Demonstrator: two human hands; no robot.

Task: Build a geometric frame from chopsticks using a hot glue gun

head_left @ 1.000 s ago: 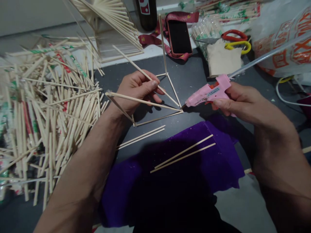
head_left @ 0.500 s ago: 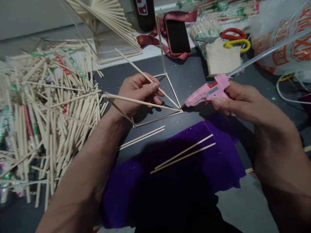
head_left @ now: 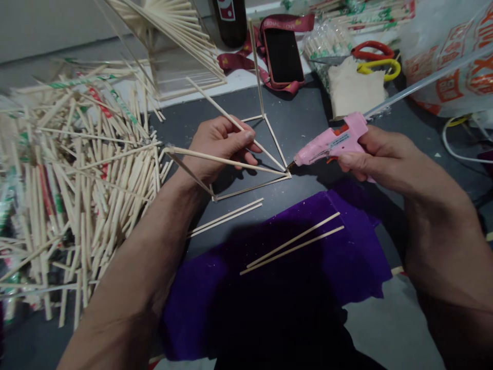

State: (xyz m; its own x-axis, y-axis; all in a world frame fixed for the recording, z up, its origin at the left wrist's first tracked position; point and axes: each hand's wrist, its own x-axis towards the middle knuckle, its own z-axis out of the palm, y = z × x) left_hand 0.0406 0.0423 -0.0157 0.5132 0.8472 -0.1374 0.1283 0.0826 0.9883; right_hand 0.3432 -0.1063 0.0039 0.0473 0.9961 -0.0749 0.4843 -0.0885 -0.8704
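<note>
Between thumb and fingers, my left hand (head_left: 221,141) pinches a thin wooden chopstick (head_left: 215,105), slanting down to the near right corner of a chopstick frame (head_left: 252,188). My left wrist passes behind one of the frame's raised sticks. Wrapped around the handle of a pink glue gun (head_left: 323,144), my right hand (head_left: 381,159) keeps its dark nozzle at that same corner, where several stick ends meet. A clear glue stick (head_left: 408,90) juts from the gun's back. Two loose chopsticks (head_left: 227,218) lie on the dark table just below the frame.
Many loose chopsticks (head_left: 96,205) are heaped at left. A purple cloth (head_left: 308,277) in front bears two chopsticks (head_left: 292,249). Behind stand a finished-looking stick structure (head_left: 185,31) and a dark bottle (head_left: 231,23). A phone (head_left: 284,56), scissors (head_left: 379,67) and a plastic bag (head_left: 447,67) are at back right.
The glue gun's nozzle has shifted very slightly at the corner. Both hands keep their grips, and the whole view has moved a little.
</note>
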